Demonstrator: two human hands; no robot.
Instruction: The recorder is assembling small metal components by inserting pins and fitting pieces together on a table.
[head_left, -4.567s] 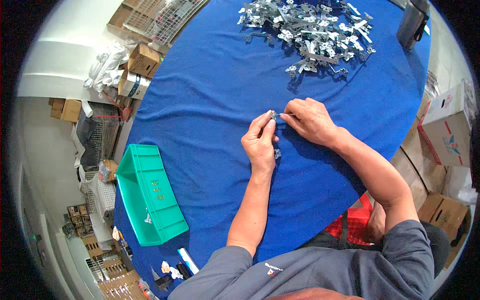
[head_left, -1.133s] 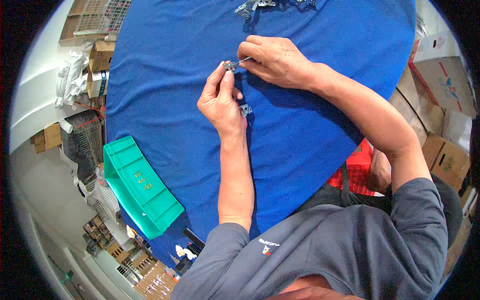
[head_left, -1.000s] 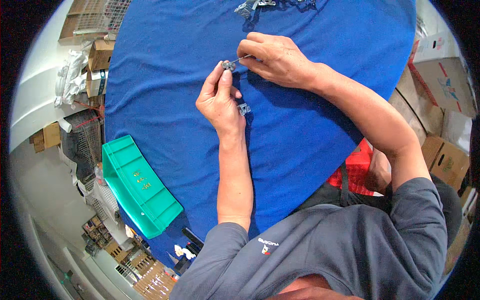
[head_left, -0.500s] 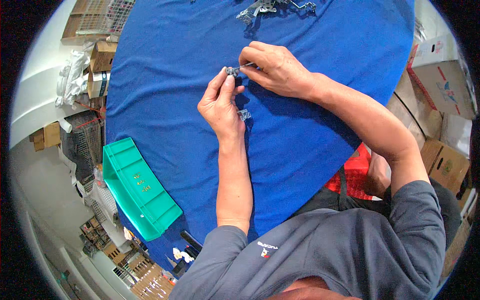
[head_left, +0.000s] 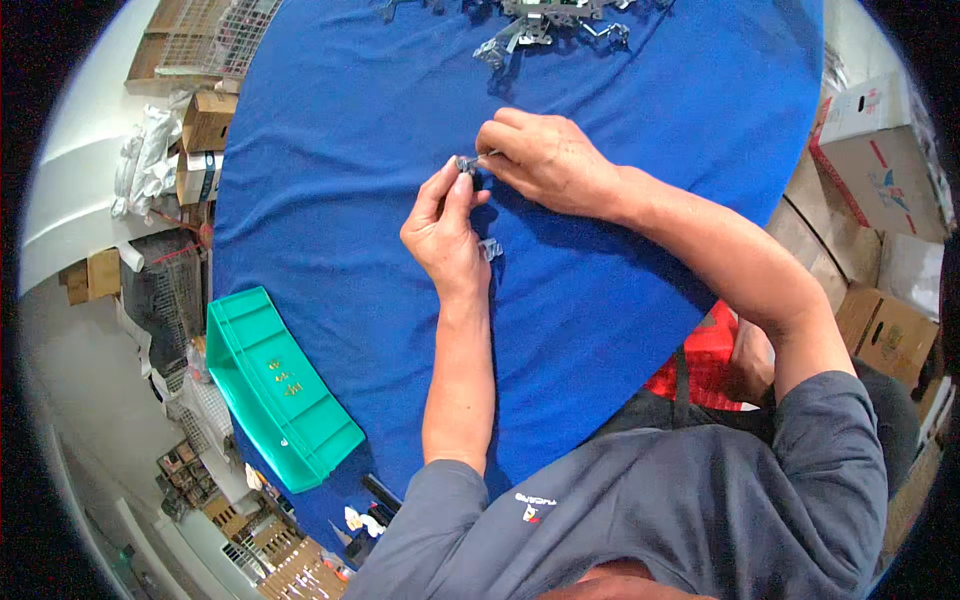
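Over the blue cloth, my left hand (head_left: 447, 240) pinches a small dark grey metal part (head_left: 466, 165) between thumb and fingertips. My right hand (head_left: 552, 162) comes in from the right, its fingers closed on a thin metal rod (head_left: 487, 156) whose tip meets that part. What sort of tool the rod is, I cannot make out. Beside my left wrist lies a small silvery piece (head_left: 489, 249) on the cloth. A larger assembly of jointed metal brackets (head_left: 535, 28) lies at the far edge of view.
A green plastic bin (head_left: 320, 425) with several small brass-coloured pieces stands at the left on the blue tablecloth (head_left: 340, 180). Near it lie a dark object (head_left: 380, 492) and white bits. Cardboard boxes (head_left: 880, 150) stand on the right, with a red bag (head_left: 700, 350) below the table edge.
The whole view has shifted slightly, so the table things sit lower in it and more of the metal assembly shows. Both hands keep their grips, fingertips still together at the small part.
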